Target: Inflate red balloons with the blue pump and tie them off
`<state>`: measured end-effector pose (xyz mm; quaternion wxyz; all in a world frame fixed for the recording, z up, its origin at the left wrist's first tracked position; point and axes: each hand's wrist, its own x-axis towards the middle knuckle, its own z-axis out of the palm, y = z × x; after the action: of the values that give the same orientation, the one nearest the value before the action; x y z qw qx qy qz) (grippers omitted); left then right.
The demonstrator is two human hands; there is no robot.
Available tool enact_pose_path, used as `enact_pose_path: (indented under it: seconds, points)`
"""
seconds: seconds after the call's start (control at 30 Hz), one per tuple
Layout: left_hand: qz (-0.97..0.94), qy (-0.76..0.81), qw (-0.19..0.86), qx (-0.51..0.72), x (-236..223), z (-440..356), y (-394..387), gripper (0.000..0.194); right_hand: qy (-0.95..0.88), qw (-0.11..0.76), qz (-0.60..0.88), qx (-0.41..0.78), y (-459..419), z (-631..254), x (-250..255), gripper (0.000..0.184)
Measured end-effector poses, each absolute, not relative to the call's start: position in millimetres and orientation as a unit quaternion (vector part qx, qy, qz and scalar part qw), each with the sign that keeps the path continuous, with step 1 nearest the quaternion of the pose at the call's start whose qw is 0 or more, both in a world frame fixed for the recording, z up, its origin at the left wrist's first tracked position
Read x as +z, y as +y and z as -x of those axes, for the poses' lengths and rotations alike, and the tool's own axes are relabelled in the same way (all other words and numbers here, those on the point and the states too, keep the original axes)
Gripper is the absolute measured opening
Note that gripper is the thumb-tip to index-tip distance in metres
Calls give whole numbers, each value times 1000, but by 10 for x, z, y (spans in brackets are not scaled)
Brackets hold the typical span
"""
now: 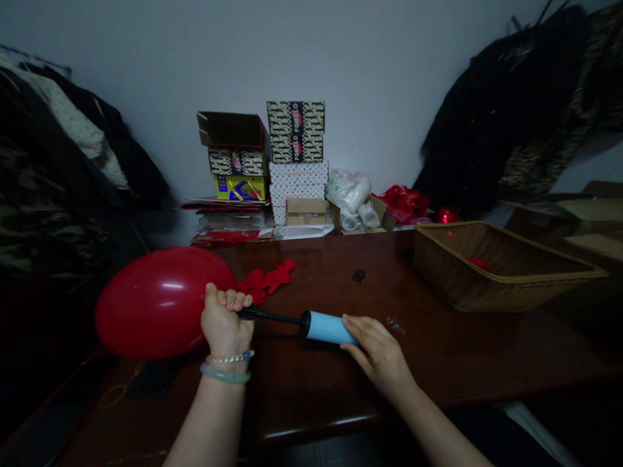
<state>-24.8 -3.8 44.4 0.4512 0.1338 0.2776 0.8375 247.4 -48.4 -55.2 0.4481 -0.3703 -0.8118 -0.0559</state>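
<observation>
A large inflated red balloon (150, 305) is on the left, against my left hand (226, 318). That hand is closed around the black end of a balloon pump, at the balloon's neck; the neck itself is hidden by my fingers. The balloon pump (328, 327) lies roughly level over the table, its black rod showing between the black end and the light blue barrel. My right hand (379, 353) grips the barrel's right end. Just behind my left hand lie flat red pieces (265, 280), seemingly uninflated balloons.
On the dark wooden table (311, 383) lie small coloured bands (396, 325) and a black coil (359, 277). A wicker basket (506, 285) stands at the right. Stacked boxes (296, 133) and plastic bags (348, 188) line the back wall. Clothes hang on both sides.
</observation>
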Motion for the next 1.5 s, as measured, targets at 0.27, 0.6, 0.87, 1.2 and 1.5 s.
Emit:
enact_pose_path:
  seconds: [0.27, 0.6, 0.87, 1.2, 1.5]
  points:
    - [-148, 287, 474, 819, 327, -46, -13, 49, -810, 451, 370, -55, -519, -2410, -602, 47]
    - [-167, 294, 479, 810, 293, -322, -55, 50, -807, 456, 374, -35, -537, -2364, -602, 46]
    - [-177, 278, 456, 826, 453, -43, -77, 49, -806, 450, 383, -32, -500, -2372, -574, 48]
    - [-149, 278, 427, 848, 516, 350, -55, 47, -814, 430, 390, -32, -465, -2496, -562, 44]
    - [-124, 279, 446, 842, 424, 139, -65, 46, -813, 435, 385, -45, -493, -2462, -599, 44]
